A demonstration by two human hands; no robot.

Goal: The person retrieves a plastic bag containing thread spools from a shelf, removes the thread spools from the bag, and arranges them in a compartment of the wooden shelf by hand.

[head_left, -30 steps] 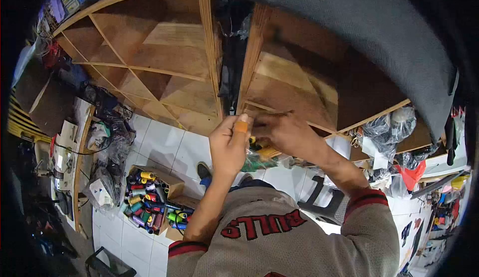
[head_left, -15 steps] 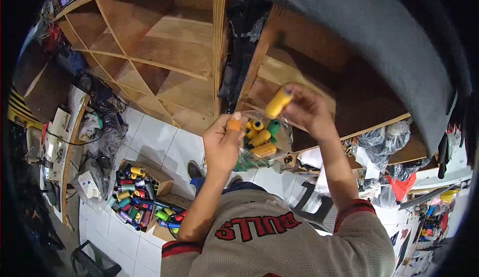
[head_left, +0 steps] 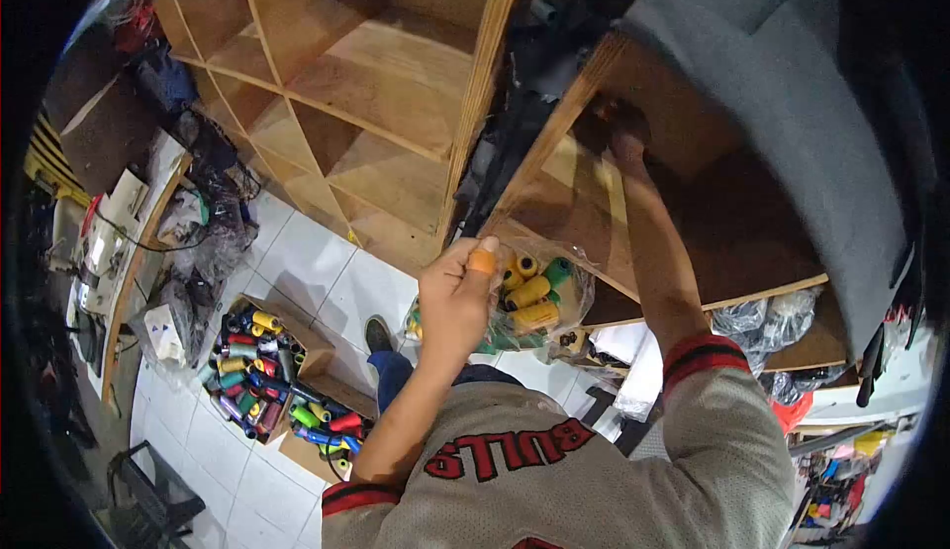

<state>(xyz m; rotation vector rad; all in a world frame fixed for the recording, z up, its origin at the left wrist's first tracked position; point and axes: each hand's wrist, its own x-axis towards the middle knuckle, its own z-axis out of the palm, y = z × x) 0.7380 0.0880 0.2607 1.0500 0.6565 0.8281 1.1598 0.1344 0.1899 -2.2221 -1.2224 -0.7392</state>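
Note:
My left hand (head_left: 457,297), with an orange band on its thumb, grips the edge of a clear plastic bag (head_left: 574,323). Inside the bag lie several yellow thread spools (head_left: 529,294) and a green spool (head_left: 558,271). My right hand (head_left: 620,132) reaches deep into the upper compartment of the right wooden shelf (head_left: 584,79). Shadow hides its fingers, and whatever they hold cannot be made out.
Cardboard boxes (head_left: 317,353) of colourful spools stand on the white tiled floor at the lower left. A wooden shelf unit (head_left: 386,119) rises ahead. Grey fabric (head_left: 782,84) drapes over the right shelf; a machine table (head_left: 148,242) stands left.
My right hand took a yellow spool up from the bag, then moved up and forward into the shelf compartment. My left hand stays at the bag. The view has turned.

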